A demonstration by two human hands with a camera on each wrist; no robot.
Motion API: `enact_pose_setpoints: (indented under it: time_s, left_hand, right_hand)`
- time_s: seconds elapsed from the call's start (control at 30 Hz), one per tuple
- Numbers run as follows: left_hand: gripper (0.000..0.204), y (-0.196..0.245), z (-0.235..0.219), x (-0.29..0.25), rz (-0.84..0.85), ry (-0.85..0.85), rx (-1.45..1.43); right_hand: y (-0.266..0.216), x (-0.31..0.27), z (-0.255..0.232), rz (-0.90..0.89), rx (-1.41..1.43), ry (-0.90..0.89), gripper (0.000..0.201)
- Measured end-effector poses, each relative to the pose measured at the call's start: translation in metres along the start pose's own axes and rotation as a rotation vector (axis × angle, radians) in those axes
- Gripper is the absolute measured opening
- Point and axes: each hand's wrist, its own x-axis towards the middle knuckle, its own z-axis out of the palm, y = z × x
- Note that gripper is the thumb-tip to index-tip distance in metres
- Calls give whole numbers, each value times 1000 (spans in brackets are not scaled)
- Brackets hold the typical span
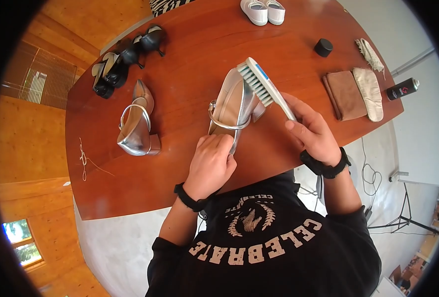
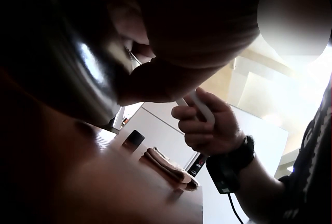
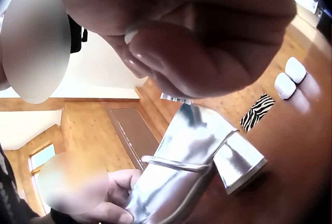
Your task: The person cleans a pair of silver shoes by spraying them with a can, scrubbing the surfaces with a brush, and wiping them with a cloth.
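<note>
My left hand (image 1: 212,161) grips the toe end of a silver block-heeled shoe (image 3: 181,146), its heel counter pointing away from me. A narrow strap crosses the shoe's tan opening. In my right hand (image 1: 313,131) is a white-handled scrub brush (image 1: 274,91), held by the handle between thumb and fingers. Its pale green and white bristles overlap the shoe's rear side edge in the head view. The matching silver shoe (image 1: 135,131) lies to the left on the table. In the right wrist view my right fingers hide most of the brush.
Black heeled shoes (image 1: 125,52) stand at the far left of the wooden table (image 1: 199,54); white shoes (image 1: 263,11) sit at the back. To the right are a black round container (image 1: 323,47), a folded brown cloth (image 1: 346,94), a pale cloth (image 1: 368,94) and a spray can (image 1: 403,89).
</note>
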Motion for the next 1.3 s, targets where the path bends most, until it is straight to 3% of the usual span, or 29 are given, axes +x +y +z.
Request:
enact_pose_setpoints:
  time_s: [0.17,0.27,0.37,0.77,0.97,1.1,1.17,1.3]
  left_hand:
    - [22,-1,0,-1,-1,6,4]
    - [22,-3,-1,0,20,-5,22]
    - [21,-9,-2,1,50,-29,76]
    - [21,-17,-5,0,147,-60,256]
    - [18,-17,-2,-1,113,-53,276]
    - [22,-12,-10,-2,108,33,228]
    - [27,-10,-14,-6,18,49,139]
    - [26,5,-24,1,-82,176,50]
  right_hand:
    - [16,1,-8,252,48,64,52]
    - [20,0,-12,297,5,40,52]
    - [13,-6,-11,184,111,10,52]
    - [24,-17,-22,344,40,-24,51]
    - [7,-23,-17,24,70,-64,54]
    - [7,-19,-15,147,41,-16,55]
    - [15,-20,-18,254,50,5,55]
    - [17,-25,-19,283,101,11,54]
